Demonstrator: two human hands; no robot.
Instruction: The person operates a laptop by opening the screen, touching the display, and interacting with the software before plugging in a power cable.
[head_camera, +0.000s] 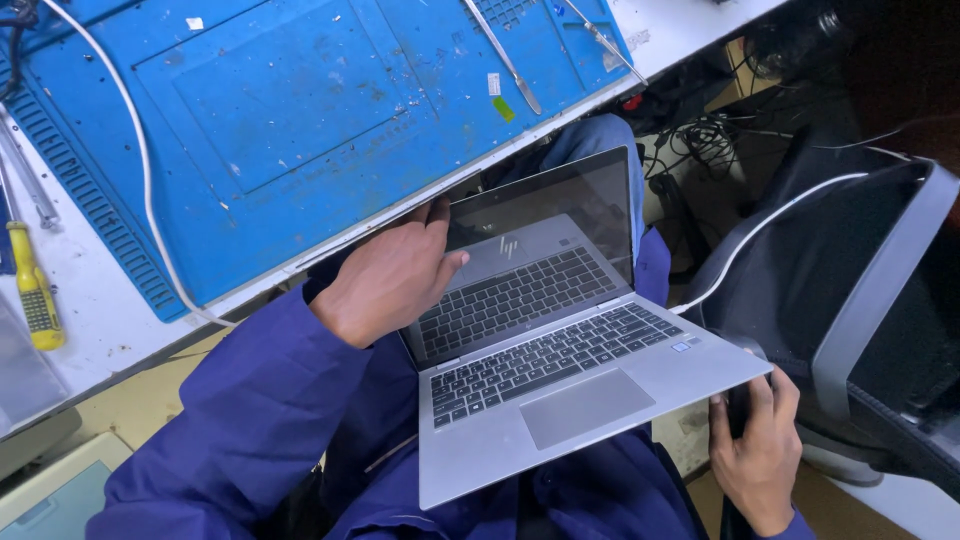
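Note:
A silver laptop (590, 400) lies open on my lap, its dark screen (560, 215) mirroring the keyboard. My left hand (385, 280) grips the top left corner of the screen lid, fingers curled over its edge. My right hand (755, 455) holds the front right corner of the laptop base, next to a small dark object that I cannot make out. I wear blue sleeves.
A blue work mat (300, 120) covers the white bench above the laptop, with a white cable (140, 150) across it and metal tweezers (505, 60) at its far side. A yellow screwdriver (32, 290) lies at left. A black chair (860, 300) stands at right.

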